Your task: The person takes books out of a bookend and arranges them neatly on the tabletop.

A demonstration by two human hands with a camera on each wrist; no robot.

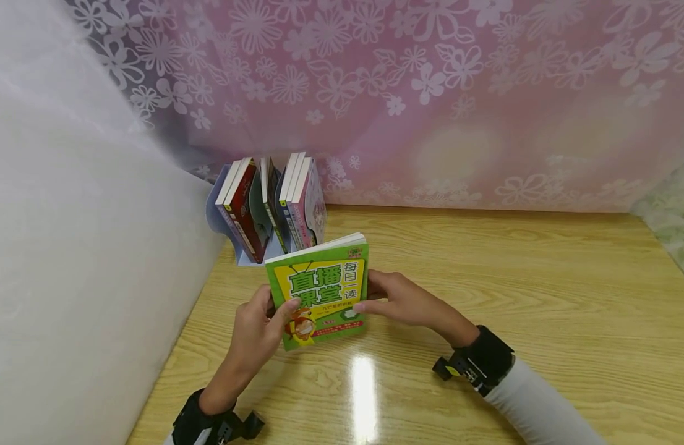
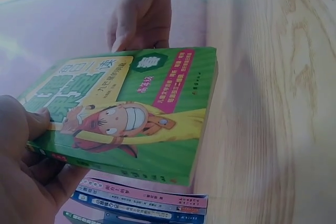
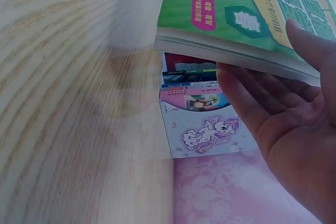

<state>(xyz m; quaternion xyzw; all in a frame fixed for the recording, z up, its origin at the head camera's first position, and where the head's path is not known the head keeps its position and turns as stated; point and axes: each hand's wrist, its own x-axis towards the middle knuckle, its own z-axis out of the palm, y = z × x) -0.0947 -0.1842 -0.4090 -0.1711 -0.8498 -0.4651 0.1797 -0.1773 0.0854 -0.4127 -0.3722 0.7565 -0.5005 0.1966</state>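
A green and yellow paperback book (image 1: pixel 325 290) is held up off the table, its front cover facing me and its top edge leaning away. My left hand (image 1: pixel 255 330) grips the left side, thumb on the cover and fingers behind. At the right edge my right hand (image 1: pixel 406 300) holds it too, thumb over the front. In the right wrist view, that hand's fingers (image 3: pixel 252 93) reach under the book. The left wrist view shows a cartoon figure (image 2: pixel 126 121) printed on the cover.
Just behind the held book, a pale blue book rack (image 1: pixel 219 213) holds several upright books (image 1: pixel 300 201), near the left wall. A unicorn picture (image 3: pixel 210 135) decorates the rack's end panel. The wooden table (image 1: pixel 514 278) meets a pink flowered cloth (image 1: pixel 375 123) at the back.
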